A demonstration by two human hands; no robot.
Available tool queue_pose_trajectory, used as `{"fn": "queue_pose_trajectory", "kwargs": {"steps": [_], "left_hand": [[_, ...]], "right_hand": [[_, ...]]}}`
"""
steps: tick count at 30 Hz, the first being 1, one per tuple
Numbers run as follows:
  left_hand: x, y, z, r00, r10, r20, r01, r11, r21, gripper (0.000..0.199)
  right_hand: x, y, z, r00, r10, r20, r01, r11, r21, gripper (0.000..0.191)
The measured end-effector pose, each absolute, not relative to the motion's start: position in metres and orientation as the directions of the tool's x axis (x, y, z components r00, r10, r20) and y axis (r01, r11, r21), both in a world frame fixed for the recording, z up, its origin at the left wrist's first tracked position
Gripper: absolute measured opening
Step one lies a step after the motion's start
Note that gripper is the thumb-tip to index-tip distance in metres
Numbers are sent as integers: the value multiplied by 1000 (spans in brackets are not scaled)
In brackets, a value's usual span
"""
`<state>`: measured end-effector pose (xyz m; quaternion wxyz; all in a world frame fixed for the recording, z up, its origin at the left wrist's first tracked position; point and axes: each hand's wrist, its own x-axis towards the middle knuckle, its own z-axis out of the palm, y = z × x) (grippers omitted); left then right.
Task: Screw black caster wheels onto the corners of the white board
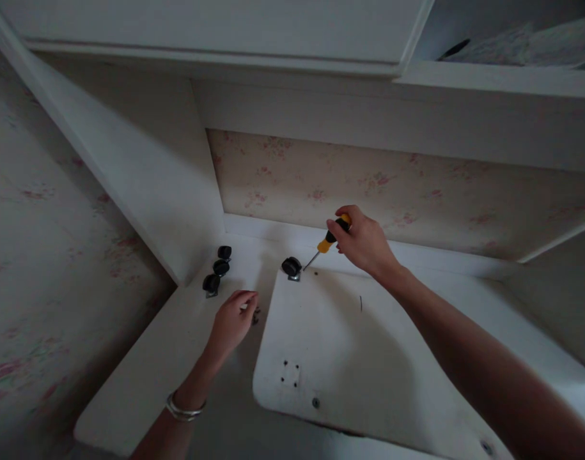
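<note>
My right hand (362,239) grips the yellow-and-black handle of a screwdriver (327,241). Its shaft slants down to the left, and the tip is at the metal plate of a black caster wheel (291,266), which sits on the far left corner of a white board (330,338). Lower and to the left, my left hand (233,319) has its thumb and fingers pinched together. Whatever may be between them is too small to make out. Small dark screws (256,315) lie right beside those fingertips. Four screw holes (290,374) show near the board's front left corner.
Three loose black casters (220,268) stand in a row on the white desktop (153,377) at left. A white side panel (143,166) and an overhead cabinet (215,32) enclose the space. Floral wallpaper (316,179) covers the back wall.
</note>
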<state>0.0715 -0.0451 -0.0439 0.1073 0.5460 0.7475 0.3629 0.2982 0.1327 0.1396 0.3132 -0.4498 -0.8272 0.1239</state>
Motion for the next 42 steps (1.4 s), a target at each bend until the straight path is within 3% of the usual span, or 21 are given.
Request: {"fn": "queue_pose_trajectory", "kwargs": {"steps": [4,6,10,13,19,28,42], "left_hand": [[35,-70,-59,-486,856,178,714,271,646,33],[24,-78,-64,-498,854,154,721,308,621,32],[19,-86,-71,-438,891,118,772,306,557,26],[22,-80,-73,-400,911,101,809,298,506,24],[27,-43,-65,-357,928,107,865,285,413,25],[33,-11,-64,-301,948,102,911,255,324,25],[11,-25,-65,-301,952,54,883,257,394,27]], "right_hand": [[313,124,138,-303,857,417,652,506,-565,35],[323,116,133,-241,894,378,604,443,-663,36],[349,93,115,-112,964,242,380,266,-886,45],[372,72,98,-73,978,196,202,207,-957,44],[412,24,69,57,990,128,-31,130,-991,37],[442,-19,50,231,973,-19,-148,16,-989,38],[438,-23,48,249,967,-44,-207,9,-978,32]]}}
